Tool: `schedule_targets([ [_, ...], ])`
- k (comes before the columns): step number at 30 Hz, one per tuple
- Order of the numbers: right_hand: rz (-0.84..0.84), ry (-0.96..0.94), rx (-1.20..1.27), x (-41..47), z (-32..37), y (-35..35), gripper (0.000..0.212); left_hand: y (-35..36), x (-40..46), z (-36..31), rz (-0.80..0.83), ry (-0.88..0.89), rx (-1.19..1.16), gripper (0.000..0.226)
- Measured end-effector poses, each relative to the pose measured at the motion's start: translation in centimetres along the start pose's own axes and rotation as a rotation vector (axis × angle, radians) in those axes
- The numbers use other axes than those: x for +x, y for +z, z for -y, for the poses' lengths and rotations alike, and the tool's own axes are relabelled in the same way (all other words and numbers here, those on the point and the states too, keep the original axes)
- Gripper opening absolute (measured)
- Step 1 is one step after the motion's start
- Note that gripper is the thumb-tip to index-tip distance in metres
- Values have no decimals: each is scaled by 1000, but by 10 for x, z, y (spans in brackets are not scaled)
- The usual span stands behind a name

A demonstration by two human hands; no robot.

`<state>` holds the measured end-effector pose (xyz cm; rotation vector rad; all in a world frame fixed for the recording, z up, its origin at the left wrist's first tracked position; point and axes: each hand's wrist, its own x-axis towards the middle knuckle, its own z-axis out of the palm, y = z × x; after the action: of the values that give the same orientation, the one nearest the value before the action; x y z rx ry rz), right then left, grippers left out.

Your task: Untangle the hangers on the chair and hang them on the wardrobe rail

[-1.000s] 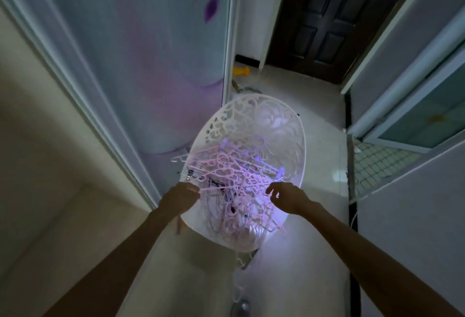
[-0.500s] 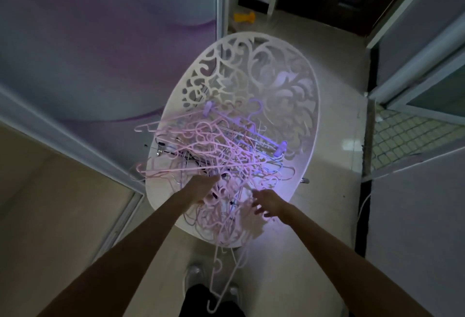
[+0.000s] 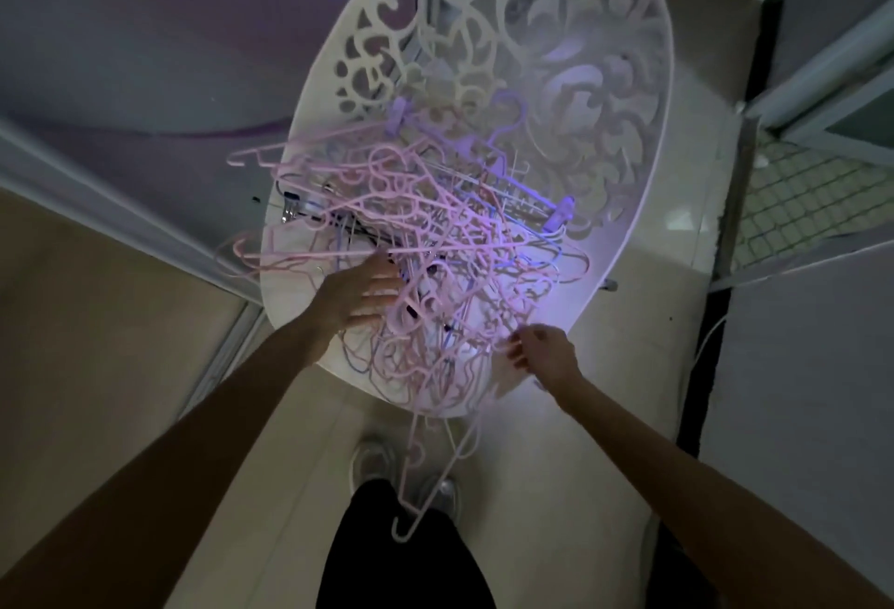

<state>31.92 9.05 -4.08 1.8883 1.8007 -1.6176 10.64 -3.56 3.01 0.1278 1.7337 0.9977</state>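
A tangled heap of pink and pale blue plastic hangers (image 3: 435,231) fills the seat of a white chair (image 3: 604,91) with a cut-out scroll-pattern back. One pink hanger (image 3: 425,478) dangles off the seat's front edge, hook down. My left hand (image 3: 358,294) reaches into the left side of the heap, fingers spread and touching the hangers. My right hand (image 3: 546,357) is at the heap's right front, its fingertips pinching a thin pink hanger strand. The wardrobe rail is out of view.
A sliding wardrobe door (image 3: 145,28) with a purple pattern stands left of the chair, its track (image 3: 121,216) running along the floor. A glass door frame (image 3: 822,76) and a tiled mat (image 3: 798,202) lie on the right. My shoes (image 3: 377,463) are below the chair.
The view has tilted down and closer to the chair. My left hand went from the chair's left edge into the heap; my right hand drew back to the front right edge.
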Motion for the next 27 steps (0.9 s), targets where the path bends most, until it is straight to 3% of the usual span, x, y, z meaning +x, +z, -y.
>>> schedule_targets([
  [3, -46, 132, -213, -16, -49, 9, 23, 3, -4, 47, -165, -140, -95, 29],
  [7, 84, 317, 191, -22, -63, 37, 41, 23, -8, 105, -36, -439, 210, 16],
  [9, 95, 314, 283, -21, -67, 53, 35, 37, -14, 116, 49, -491, 382, 33],
  [12, 54, 195, 157, -30, -72, 65, 9, 54, -18, 131, 156, -441, 349, 44],
  [15, 56, 142, 136, -34, -74, 58, 18, 62, -28, 133, 197, -429, 163, 16],
  [17, 57, 135, 101, -35, -73, 51, 18, 61, -30, 127, 250, -417, 117, 23],
  [20, 84, 70, -93, -38, -63, 40, 27, 51, -29, 122, 338, -310, 396, 16],
  [23, 218, 94, -110, -44, -54, 29, 26, 46, -31, 108, 436, -271, 542, 8],
  [27, 305, 82, -126, -48, -42, 15, 29, 30, -30, 91, 335, -163, 622, 19],
])
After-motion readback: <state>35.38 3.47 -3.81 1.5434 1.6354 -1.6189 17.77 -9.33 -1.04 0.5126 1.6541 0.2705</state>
